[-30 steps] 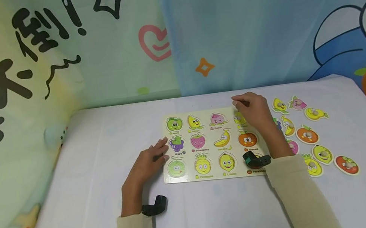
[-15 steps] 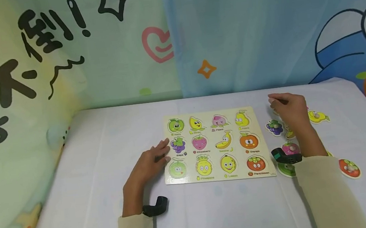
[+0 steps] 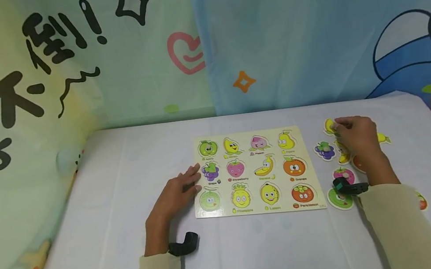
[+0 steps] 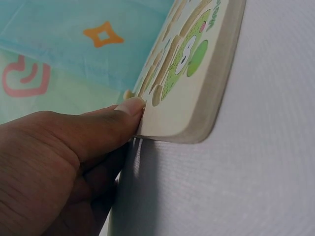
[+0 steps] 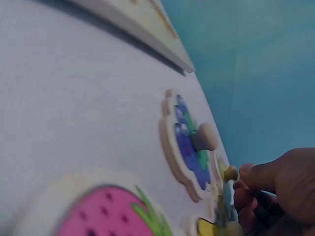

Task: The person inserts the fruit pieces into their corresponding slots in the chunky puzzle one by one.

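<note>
The fruit puzzle board (image 3: 253, 210) lies flat, with rows of smiling fruit pictures. My left hand (image 3: 176, 191) rests at its left edge, fingers fairly straight; in the left wrist view the thumb (image 4: 106, 127) presses the edge near the corner. My right hand (image 3: 359, 136) is over the loose pieces right of the board. Its curled thumb and fingers pinch the knob (image 5: 230, 173) of a yellow fruit puzzle piece (image 3: 328, 126), which lies on the cloth. Part of that piece is hidden.
Loose knobbed pieces lie nearby: grape (image 3: 324, 151), banana (image 3: 343, 153), strawberry (image 3: 345, 174), a green round fruit (image 3: 340, 200) and others partly under the right arm. A white cloth (image 3: 269, 252) covers the table. A printed curtain (image 3: 291, 32) hangs behind.
My right hand has moved right from the board's upper right corner to the loose pieces, then lowered to the yellow fruit piece. The left hand has stayed at the board's edge.
</note>
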`<action>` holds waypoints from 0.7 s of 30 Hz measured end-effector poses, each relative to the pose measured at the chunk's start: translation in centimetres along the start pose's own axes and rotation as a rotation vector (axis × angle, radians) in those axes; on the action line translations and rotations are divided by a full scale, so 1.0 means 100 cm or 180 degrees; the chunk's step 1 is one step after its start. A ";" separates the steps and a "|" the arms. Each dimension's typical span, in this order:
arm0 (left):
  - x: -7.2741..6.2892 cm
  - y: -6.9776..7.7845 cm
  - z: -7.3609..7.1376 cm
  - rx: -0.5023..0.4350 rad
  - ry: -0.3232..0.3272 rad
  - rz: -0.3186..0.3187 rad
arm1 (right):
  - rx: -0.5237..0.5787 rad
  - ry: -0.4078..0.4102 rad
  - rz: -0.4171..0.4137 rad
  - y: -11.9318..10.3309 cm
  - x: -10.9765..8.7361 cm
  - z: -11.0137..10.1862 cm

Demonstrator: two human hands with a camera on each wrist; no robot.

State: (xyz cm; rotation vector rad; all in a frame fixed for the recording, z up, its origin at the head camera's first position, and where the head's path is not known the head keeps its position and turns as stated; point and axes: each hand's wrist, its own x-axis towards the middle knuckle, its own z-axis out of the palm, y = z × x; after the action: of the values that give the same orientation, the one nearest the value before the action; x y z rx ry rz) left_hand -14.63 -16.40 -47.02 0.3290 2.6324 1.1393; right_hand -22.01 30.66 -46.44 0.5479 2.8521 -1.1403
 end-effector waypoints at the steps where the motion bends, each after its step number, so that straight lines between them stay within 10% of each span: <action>1: 0.000 0.000 0.000 0.0004 0.0007 -0.0010 | 0.0025 -0.0045 0.0013 0.000 0.000 0.001; 21: 0.000 0.001 0.002 0.0033 0.0056 -0.0065 | -0.0524 -0.0103 -0.0052 -0.018 0.005 0.008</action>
State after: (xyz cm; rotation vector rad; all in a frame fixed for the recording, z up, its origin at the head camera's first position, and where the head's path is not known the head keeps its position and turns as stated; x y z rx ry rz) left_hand -14.54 -16.17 -47.11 0.2949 2.6515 1.1276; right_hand -23.16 29.06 -45.94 0.4933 2.8922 -0.8963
